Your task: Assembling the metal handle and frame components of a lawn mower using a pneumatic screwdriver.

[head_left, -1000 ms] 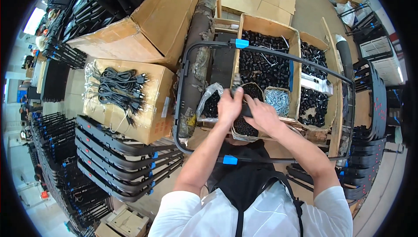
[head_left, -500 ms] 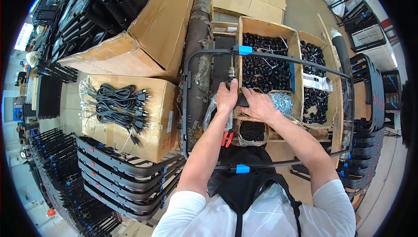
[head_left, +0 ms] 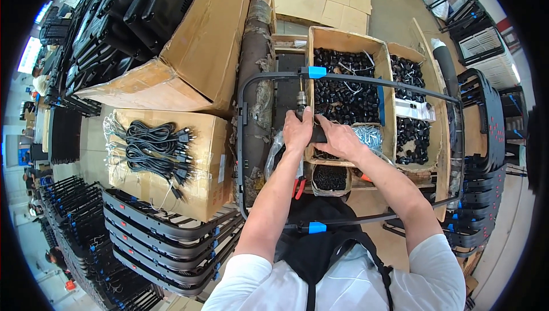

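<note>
A power drill with a metal chuck [head_left: 301, 99] is gripped in my left hand [head_left: 298, 131], fingers wrapped around its front part. My right hand [head_left: 341, 139] is closed over the dark drill body [head_left: 318, 134], its fingertips partly hidden. The bit points away from me, up to the far bar of a black rounded frame [head_left: 366, 80], close beside a blue clip [head_left: 317, 72]. This frame lies around both my forearms. Another blue clip [head_left: 317, 228] sits on its near bar, by my apron.
Wooden bins hold black plastic parts [head_left: 346, 105] and silver screws [head_left: 368, 136]. A small box of dark screws [head_left: 330, 178] and red-handled pliers [head_left: 298, 188] are near me. Coiled power cords [head_left: 157, 150] lie on a carton at left. Black frames [head_left: 160, 228] are stacked at both sides.
The view has shifted slightly, so the bench and frame sit a little lower and further left. Both hands keep their hold on the drill.
</note>
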A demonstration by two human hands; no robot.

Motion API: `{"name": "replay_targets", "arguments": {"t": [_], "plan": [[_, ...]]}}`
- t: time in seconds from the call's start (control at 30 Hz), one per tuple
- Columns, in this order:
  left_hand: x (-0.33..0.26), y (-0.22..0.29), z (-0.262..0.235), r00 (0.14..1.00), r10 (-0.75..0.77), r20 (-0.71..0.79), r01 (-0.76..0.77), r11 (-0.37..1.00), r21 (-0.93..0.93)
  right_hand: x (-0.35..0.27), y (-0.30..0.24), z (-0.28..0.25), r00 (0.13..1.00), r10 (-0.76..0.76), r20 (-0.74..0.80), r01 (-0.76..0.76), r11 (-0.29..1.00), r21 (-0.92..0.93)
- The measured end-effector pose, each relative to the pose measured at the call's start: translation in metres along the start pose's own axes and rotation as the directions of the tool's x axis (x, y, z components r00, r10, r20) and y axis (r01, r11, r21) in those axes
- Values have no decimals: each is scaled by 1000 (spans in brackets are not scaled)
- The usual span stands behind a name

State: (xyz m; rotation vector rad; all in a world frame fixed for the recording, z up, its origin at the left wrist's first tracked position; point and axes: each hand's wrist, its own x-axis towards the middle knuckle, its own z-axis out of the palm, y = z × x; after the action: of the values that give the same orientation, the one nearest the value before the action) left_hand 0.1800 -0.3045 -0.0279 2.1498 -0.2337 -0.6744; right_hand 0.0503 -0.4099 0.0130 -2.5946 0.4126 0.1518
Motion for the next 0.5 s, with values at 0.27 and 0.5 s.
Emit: {"name": "replay_targets", "arguments": {"t": [0.27, 0.5], "plan": [[-2, 16, 0, 1000, -7, -17, 8, 997, 75, 3, 9, 1, 999, 11, 30, -11, 1000, -18], [6, 18, 2, 1000, -4, -29, 7, 993, 118, 10, 10, 0, 999, 29, 24, -30, 999, 41]]}}
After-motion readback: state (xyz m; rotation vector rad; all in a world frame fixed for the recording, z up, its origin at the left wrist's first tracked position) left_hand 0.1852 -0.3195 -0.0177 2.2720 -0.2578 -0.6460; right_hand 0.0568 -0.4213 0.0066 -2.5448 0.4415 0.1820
